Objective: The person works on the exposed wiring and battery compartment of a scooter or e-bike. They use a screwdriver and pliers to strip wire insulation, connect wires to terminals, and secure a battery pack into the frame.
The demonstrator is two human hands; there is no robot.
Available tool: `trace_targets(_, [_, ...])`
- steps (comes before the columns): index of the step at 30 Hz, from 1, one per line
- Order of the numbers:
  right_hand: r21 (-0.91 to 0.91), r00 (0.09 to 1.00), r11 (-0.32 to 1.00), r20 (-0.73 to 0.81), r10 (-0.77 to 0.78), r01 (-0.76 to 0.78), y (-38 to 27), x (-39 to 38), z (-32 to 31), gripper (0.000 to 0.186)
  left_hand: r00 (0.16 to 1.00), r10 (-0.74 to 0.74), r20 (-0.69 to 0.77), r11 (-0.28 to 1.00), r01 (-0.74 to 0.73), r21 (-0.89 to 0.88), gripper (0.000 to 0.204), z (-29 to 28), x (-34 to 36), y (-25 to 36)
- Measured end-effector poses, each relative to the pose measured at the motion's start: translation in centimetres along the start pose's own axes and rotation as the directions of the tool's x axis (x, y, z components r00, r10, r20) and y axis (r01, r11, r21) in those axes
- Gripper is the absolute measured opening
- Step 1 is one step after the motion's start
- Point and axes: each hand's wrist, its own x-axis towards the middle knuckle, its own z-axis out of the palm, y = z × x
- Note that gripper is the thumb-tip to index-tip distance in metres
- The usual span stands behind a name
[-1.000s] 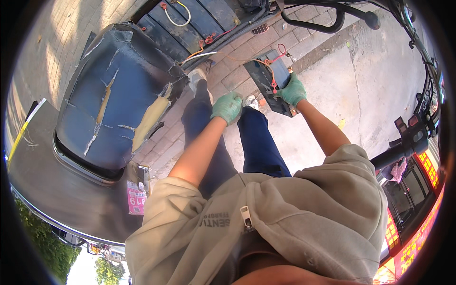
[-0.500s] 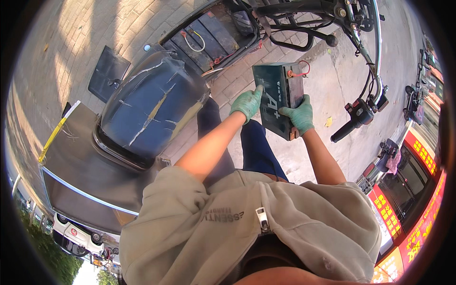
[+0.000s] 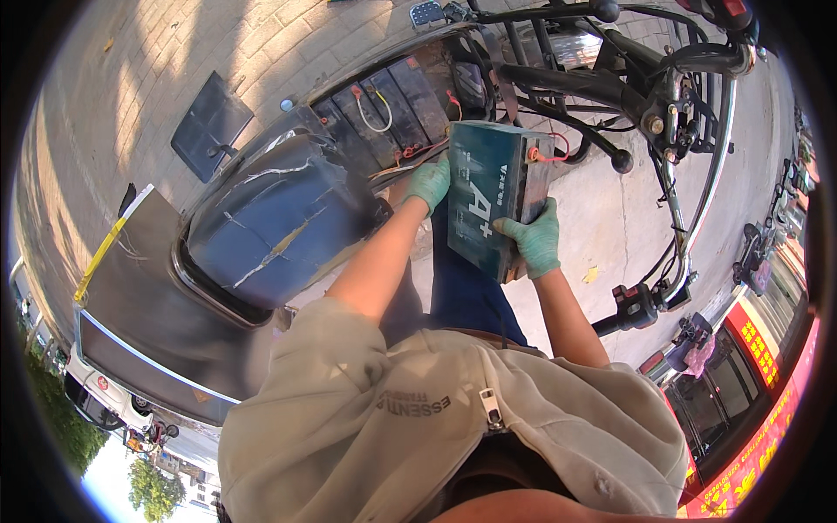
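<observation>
Upright in front of my legs is a dark green battery (image 3: 478, 196), with a short red wire (image 3: 551, 155) on a terminal at its far right corner. My right hand (image 3: 536, 240), in a green glove, grips its near right side, thumb across the top edge. My left hand (image 3: 427, 185), gloved alike, holds the left edge, its fingertips partly hidden. Just beyond lies the open battery compartment (image 3: 336, 98) of a vehicle. Several dark batteries (image 3: 405, 109) sit in it side by side, joined by a pale looped wire (image 3: 375, 128) and red-ended leads.
A cracked black seat (image 3: 270, 218) lies left of my left arm, beside a brown cargo box (image 3: 161, 288). A dark flat panel (image 3: 209, 126) rests on the paving beyond. Black frame tubes (image 3: 575, 83) and a chrome handlebar (image 3: 711, 192) with a grip (image 3: 623, 318) stand at the right.
The battery in my hands has shifted a little left and closer to the open compartment. My left hand has slid left with it. The vehicle appears slightly lower and farther right.
</observation>
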Motion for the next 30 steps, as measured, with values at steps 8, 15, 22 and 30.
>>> trace_targets(8, [-0.224,0.997,0.973,-0.046,-0.066,0.054,0.3,11.0,1.2,0.074,0.994,-0.039,0.099,0.825,-0.024,0.564,0.046,2.3,11.6,0.2])
trace_targets(15, [-0.432,0.998,0.901,-0.034,-0.053,0.033,0.1,16.9,2.0,0.076,0.844,-0.417,-0.338,0.857,0.241,-0.456,0.036,6.4,7.9,-10.7])
trace_targets(22, [-0.281,1.0,0.96,-0.008,-0.003,0.001,-2.6,19.9,4.4,0.076,0.483,-0.713,0.508,-0.381,0.341,-0.859,0.059,9.2,1.4,-14.6])
trace_targets(30, [-0.073,0.97,0.973,-0.093,-0.227,0.22,-0.9,23.3,6.7,0.08,0.851,-0.335,0.404,-0.058,0.409,-0.91,0.054,5.0,10.0,-4.3])
